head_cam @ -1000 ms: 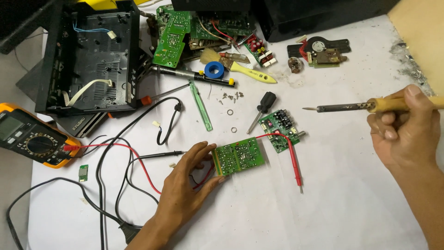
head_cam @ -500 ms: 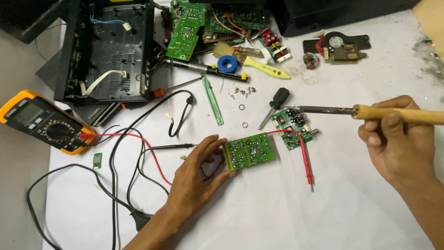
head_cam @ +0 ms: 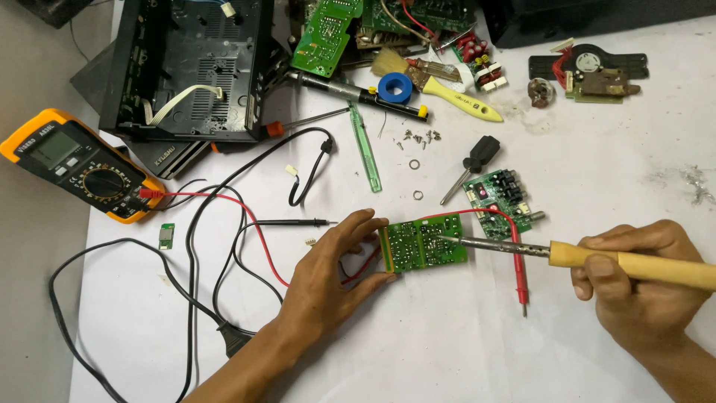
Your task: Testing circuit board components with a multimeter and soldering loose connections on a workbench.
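A green circuit board (head_cam: 424, 243) lies solder side up on the white table cover. My left hand (head_cam: 335, 272) grips its left edge between thumb and fingers. My right hand (head_cam: 641, 287) holds a soldering iron (head_cam: 597, 257) by its yellow wooden handle; the metal tip touches the right part of the board. A red wire runs from the board to a smaller green board (head_cam: 496, 194) just behind it. A red probe (head_cam: 520, 276) lies under the iron's shaft.
An orange multimeter (head_cam: 78, 164) sits at the left with red and black leads. An open black device case (head_cam: 190, 67) stands at the back left. Boards, a screwdriver (head_cam: 470, 166), a blue tape roll (head_cam: 394, 87), a yellow-handled brush (head_cam: 447, 88) and loose screws lie behind.
My right hand has brought the soldering iron down and to the left until its tip reached the board. My left hand has kept its hold on the board.
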